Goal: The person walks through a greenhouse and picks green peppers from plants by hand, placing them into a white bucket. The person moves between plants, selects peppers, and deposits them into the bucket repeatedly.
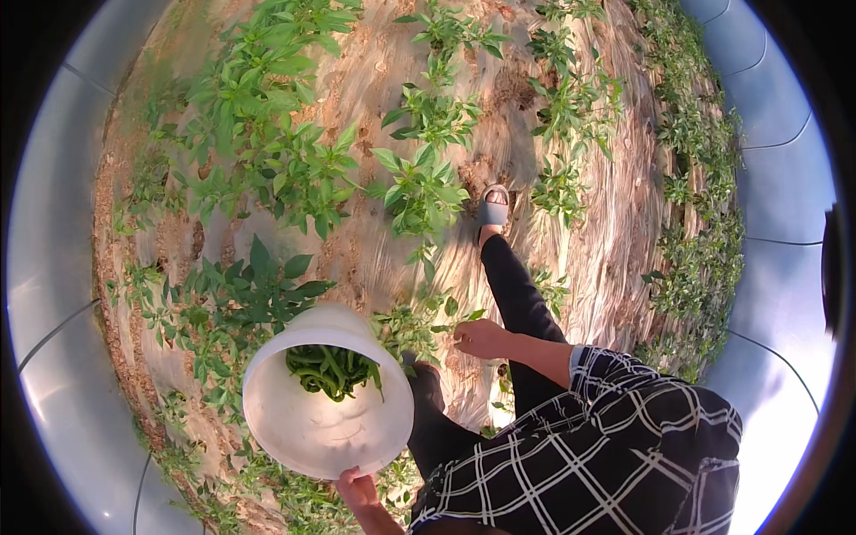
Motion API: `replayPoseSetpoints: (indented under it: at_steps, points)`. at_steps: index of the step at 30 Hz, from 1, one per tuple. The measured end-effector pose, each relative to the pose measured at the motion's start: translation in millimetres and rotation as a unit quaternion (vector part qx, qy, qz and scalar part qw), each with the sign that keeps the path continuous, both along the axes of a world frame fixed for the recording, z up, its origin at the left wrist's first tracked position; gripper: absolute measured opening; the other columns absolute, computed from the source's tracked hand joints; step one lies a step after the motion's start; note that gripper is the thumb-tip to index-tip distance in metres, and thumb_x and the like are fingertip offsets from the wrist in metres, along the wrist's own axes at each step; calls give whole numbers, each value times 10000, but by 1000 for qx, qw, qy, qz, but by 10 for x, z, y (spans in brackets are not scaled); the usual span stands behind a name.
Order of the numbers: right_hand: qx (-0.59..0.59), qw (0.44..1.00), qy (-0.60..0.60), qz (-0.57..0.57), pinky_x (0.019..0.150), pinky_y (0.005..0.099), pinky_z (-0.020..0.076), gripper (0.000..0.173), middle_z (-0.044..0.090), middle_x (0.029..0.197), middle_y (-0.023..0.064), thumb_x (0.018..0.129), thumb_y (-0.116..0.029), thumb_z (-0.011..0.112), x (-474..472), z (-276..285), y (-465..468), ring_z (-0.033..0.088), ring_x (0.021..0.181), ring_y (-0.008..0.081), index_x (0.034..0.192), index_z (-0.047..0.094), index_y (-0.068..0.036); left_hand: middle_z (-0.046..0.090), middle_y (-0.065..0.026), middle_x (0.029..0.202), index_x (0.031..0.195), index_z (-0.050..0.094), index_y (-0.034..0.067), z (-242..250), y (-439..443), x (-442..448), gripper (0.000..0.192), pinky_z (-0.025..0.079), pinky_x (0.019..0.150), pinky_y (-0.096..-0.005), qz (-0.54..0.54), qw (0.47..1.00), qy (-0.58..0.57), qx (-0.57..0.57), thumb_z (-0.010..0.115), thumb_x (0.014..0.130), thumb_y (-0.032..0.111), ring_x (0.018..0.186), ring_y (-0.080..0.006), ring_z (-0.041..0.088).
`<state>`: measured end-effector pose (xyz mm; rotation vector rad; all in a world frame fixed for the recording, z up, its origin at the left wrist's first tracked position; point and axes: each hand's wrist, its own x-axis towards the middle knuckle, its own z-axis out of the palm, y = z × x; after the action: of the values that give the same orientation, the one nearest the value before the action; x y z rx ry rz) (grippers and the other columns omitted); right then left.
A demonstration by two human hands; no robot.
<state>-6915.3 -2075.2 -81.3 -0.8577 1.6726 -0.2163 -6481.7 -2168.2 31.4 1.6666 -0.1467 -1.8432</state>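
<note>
My left hand (pixel 359 489) grips the rim of a white plastic bucket (pixel 314 428), which tilts with its mouth towards me. Long green peppers (pixel 331 371) lie in a heap inside it, against the far part of the wall. My right hand (pixel 480 338) is out in front of my legs with its fingers curled, beside the leaves of a low pepper plant (pixel 408 328). Its fingertips face away from me, so whether they hold a stem or a pepper cannot be seen.
Pepper plants (pixel 428 180) grow in rows through wrinkled plastic mulch film (pixel 602 267) over soil. A taller leafy plant (pixel 261 287) stands just beyond the bucket. My sandalled foot (pixel 493 208) is between two rows. Pale sheeting (pixel 776 187) curves along both sides.
</note>
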Motion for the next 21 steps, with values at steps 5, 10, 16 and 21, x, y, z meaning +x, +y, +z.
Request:
replayPoseSetpoints:
  at_steps: [5,10,16,21]
  points:
    - [-33,996,-88,0,781,473,511,294,692,909,171,846,-337,638,-859,-179,-77,660,897,372,969,668,-72,544,-122,1372,1432,418,30,944,-274,-1538,734,418,1077,-495,-36,999,0,-22,580,716,3,1280,-264,516]
    - [37,997,-48,-36,785,489,507,254,680,917,187,847,-283,598,-1859,-95,91,655,905,382,959,638,-58,480,-153,1430,1471,353,28,1402,-845,-3401,805,378,1117,-559,-31,999,33,-21,564,697,-30,1345,-340,445]
    - [-45,995,-70,-49,775,498,509,217,657,909,182,855,-230,565,-2456,-272,367,647,895,383,964,613,-49,497,-143,1421,1454,395,62,1059,-1851,-5425,791,386,1109,-577,-65,994,42,-77,557,688,-49,1335,-344,463]
    - [-21,973,-116,-198,735,479,519,225,668,866,185,851,-231,600,-2625,-453,105,659,835,377,959,624,-36,457,-178,1444,1424,388,30,116,-3005,-7052,696,347,1115,-658,-149,974,113,-127,538,755,-91,1351,-411,420]
